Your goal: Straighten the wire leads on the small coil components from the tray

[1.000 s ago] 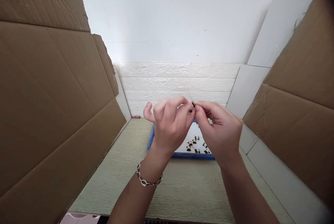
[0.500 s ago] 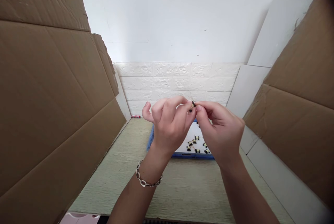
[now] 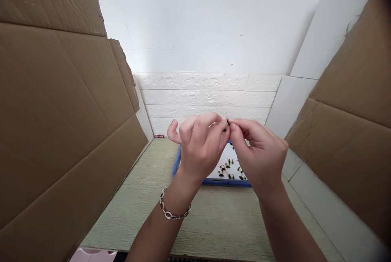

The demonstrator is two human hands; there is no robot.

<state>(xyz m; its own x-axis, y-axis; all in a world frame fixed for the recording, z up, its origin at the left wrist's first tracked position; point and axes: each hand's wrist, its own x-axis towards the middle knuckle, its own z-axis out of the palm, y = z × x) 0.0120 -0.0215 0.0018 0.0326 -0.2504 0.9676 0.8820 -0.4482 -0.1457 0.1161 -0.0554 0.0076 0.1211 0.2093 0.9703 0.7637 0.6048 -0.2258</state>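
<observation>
Between my fingertips, above the tray, is a small black coil bobbin with thin wires sticking up. My left hand pinches it between thumb and index finger, its other fingers curled or raised. From the right side, the thumb and index finger of my right hand press together at the bobbin's edge, apparently on a wire too fine to make out. Below lies a blue tray with a white bottom. Several black and yellow bobbins with wire ends rest in it.
Tall cardboard panels rise at the left, and another cardboard panel stands at the right. A white brick-pattern wall closes off the back. A small red cylinder lies at the back left of the greenish table.
The held bobbin has turned slightly and shifted a little to the right, with less of it showing between my fingers. Both hands have barely moved.
</observation>
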